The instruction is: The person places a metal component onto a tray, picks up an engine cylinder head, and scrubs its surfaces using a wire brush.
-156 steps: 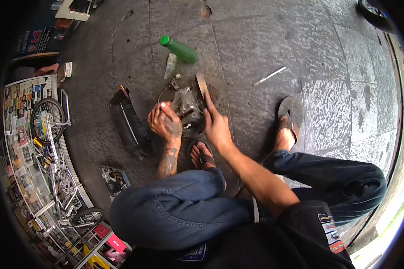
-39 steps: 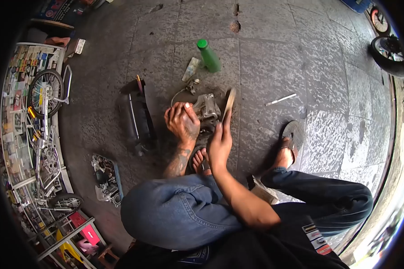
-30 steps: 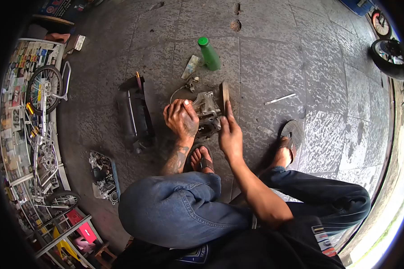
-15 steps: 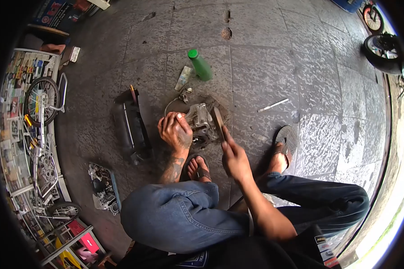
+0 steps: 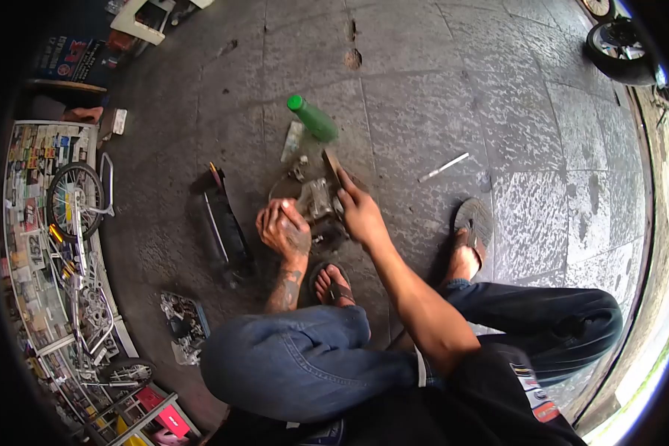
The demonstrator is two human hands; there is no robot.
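Observation:
A grey metal engine part (image 5: 317,199) rests on the paved floor in front of my left foot. My left hand (image 5: 284,227) has its fingers curled at the part's left side, gripping it. In my right hand (image 5: 360,214) is a flat wooden-looking tool (image 5: 332,161), held along the part's right edge with the index finger stretched on it. A cable with a small metal fitting (image 5: 299,168) lies just beyond the part. Behind these a green bottle (image 5: 314,119) stands beside a small worn packet (image 5: 292,141).
Left of my hands lies a black tray-like piece (image 5: 223,223); nearer me is a tray of metal parts (image 5: 183,325). A white stick (image 5: 444,167) is on the floor at right. A glass display case (image 5: 33,245) with a bicycle-like frame runs along the left. Wheels (image 5: 621,52) stand upper right.
My right hand and the wooden tool have moved along the part's right side, away from me. The left hand keeps its hold. The camera view has shifted and turned slightly.

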